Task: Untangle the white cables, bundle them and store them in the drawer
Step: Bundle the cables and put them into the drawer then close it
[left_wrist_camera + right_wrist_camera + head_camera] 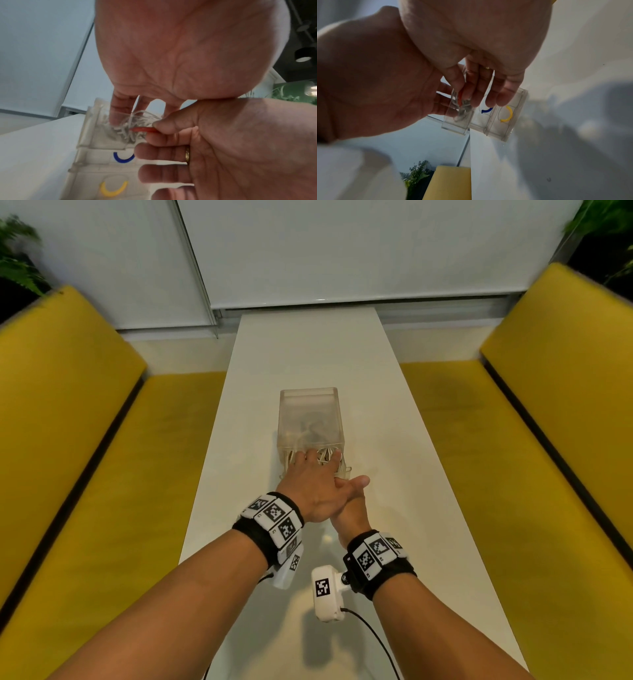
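Though the cables (325, 455) already lie coiled in the top drawer (96, 129) of the clear unit (310, 416), that drawer is pulled out toward the person, so the storing looks nearly done. In the left wrist view the left hand (313, 486) reaches over the front with straight fingers (118, 115) pressing down on the white coil. The right hand (223, 142), partly under the left in the head view, pinches the red handle (145, 129) between thumb and forefinger.

To finish well, I would keep the coil flattened below the drawer's rim, draw the left fingers out first, then push the handle straight in so no loop catches on the frame.

Below are two shut drawers, one with a blue handle (123, 159), one with a yellow handle (113, 189). The unit stands mid-way along a white table (308, 354), flanked by yellow benches (85, 440). The overlapping hands crowd the opening, the likeliest obstruction.
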### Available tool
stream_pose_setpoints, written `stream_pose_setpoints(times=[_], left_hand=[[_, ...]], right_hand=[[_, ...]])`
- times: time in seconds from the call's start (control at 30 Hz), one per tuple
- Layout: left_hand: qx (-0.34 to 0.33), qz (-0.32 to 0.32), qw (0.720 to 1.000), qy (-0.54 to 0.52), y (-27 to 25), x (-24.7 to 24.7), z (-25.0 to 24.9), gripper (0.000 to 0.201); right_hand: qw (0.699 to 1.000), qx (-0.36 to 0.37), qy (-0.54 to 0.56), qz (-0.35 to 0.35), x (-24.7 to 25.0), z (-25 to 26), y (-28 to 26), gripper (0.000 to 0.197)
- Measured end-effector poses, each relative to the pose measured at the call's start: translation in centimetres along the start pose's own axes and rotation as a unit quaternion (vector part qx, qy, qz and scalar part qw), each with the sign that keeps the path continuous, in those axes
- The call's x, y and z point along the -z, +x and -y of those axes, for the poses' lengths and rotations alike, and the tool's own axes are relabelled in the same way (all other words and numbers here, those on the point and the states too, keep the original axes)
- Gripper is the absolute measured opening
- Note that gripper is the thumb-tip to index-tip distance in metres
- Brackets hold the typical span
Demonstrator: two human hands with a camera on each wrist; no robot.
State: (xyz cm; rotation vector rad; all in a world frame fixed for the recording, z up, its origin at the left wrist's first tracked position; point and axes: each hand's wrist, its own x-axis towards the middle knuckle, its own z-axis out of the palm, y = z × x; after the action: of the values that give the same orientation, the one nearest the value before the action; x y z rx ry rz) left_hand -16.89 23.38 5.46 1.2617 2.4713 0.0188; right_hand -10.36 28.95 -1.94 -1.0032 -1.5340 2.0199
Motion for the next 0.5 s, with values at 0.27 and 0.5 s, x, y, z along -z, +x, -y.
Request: stream_pose_setpoints(times=[0.27,0.5], left_hand=[[-0.007,-0.1,0.995,-0.001,-1.3,-1.0,1.0,0.097],[0.023,-0.049,0.999,-0.002,-1.7,-1.2,0.9,0.107]], right_hand=[[0.999,0.008,-0.046,0.009,0.0,0.1,0.5,0.02],[1.0,-0.012,-0.027,0.007,-0.2,-0.6,0.8,0.024]])
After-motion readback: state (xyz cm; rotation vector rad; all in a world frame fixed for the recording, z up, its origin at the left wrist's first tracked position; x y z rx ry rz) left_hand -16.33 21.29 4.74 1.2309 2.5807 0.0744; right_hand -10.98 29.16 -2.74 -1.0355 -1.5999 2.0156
